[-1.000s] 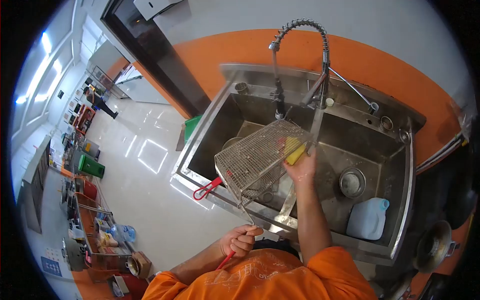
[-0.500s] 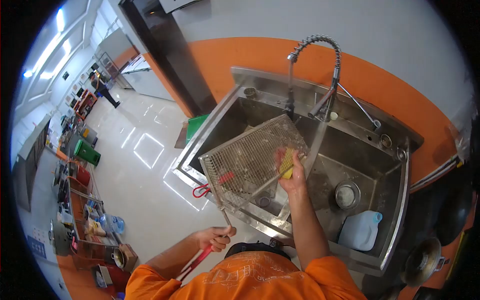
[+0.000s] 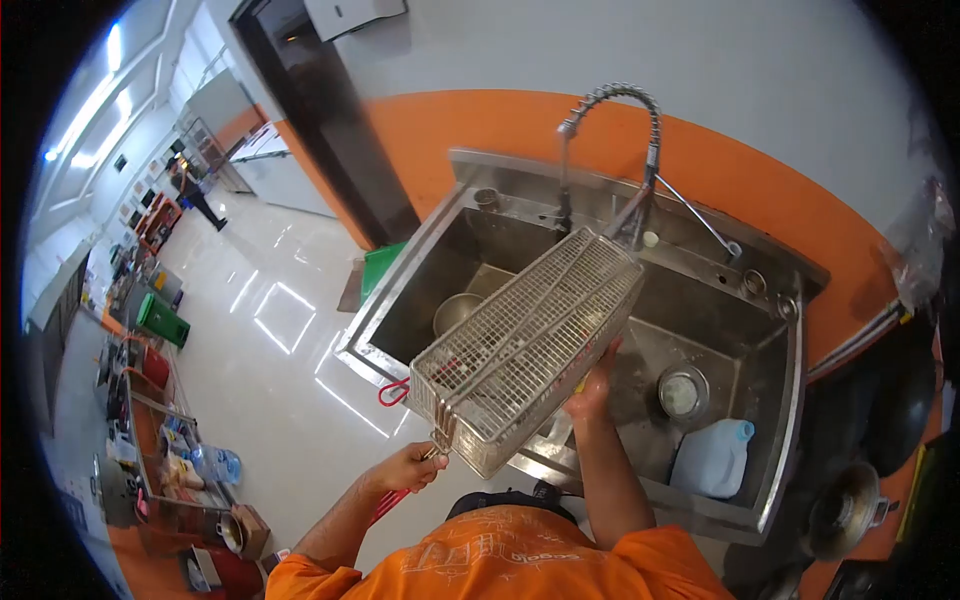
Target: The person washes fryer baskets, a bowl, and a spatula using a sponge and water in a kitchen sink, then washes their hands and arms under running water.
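A long wire fryer basket (image 3: pixel 525 335) is tilted over the double sink, a mesh face crossed by long rods turned up toward me. My left hand (image 3: pixel 405 468) is closed around its handle (image 3: pixel 388 505), close to where it joins the basket; the handle's red part runs down behind the hand. My right hand (image 3: pixel 592 392) is at the basket's right side, its fingers partly hidden behind the mesh. A sliver of yellow sponge (image 3: pixel 581 384) shows between that hand and the basket.
The steel sink (image 3: pixel 745 400) has a spring-hose faucet (image 3: pixel 655 150) behind it. In the right basin are a pale blue jug (image 3: pixel 712 458) and a drain strainer (image 3: pixel 683 391). A round metal bowl (image 3: pixel 457 313) sits in the left basin. A person (image 3: pixel 197 193) stands far off at left.
The basket has been turned over, showing a rod-crossed mesh face and its side. My left hand has shifted up the handle toward the basket. The sponge is now mostly hidden.
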Demonstrator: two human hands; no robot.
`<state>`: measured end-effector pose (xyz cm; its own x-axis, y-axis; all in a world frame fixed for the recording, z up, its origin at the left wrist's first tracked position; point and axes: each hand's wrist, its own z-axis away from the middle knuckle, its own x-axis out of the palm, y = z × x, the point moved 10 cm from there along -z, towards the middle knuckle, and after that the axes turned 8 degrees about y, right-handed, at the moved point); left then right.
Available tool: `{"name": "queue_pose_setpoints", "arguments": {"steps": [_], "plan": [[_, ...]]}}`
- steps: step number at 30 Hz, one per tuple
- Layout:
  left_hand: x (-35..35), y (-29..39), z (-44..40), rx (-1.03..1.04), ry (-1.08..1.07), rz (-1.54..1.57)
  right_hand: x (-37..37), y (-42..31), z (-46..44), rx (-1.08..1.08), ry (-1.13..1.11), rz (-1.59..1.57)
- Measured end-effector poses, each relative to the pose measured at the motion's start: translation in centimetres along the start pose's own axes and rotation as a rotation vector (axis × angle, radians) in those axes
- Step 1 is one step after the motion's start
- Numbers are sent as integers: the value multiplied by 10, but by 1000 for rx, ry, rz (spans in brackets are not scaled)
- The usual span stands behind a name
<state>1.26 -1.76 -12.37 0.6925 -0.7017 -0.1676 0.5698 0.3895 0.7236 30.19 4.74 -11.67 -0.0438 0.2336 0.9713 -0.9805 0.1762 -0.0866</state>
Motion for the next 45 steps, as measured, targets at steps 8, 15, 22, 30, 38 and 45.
{"name": "queue_pose_setpoints", "arguments": {"steps": [8, 15, 22, 30, 38, 45], "plan": [[60, 31, -32, 40, -45, -159, -58, -87, 18, -183, 51, -28], [129, 77, -85, 9, -157, -188, -143, -172, 12, -238, 345, 68], [214, 104, -154, -121, -280, -121, -297, -242, 4, -212, 816, 306], [270, 86, -221, -279, -389, -80, -434, -259, 32, -253, 1203, 225], [289, 97, -231, -382, -475, -13, -582, -268, 31, -256, 1357, 398], [301, 128, -250, -316, -500, -20, -627, -249, 16, 4, 1431, 761]]}}
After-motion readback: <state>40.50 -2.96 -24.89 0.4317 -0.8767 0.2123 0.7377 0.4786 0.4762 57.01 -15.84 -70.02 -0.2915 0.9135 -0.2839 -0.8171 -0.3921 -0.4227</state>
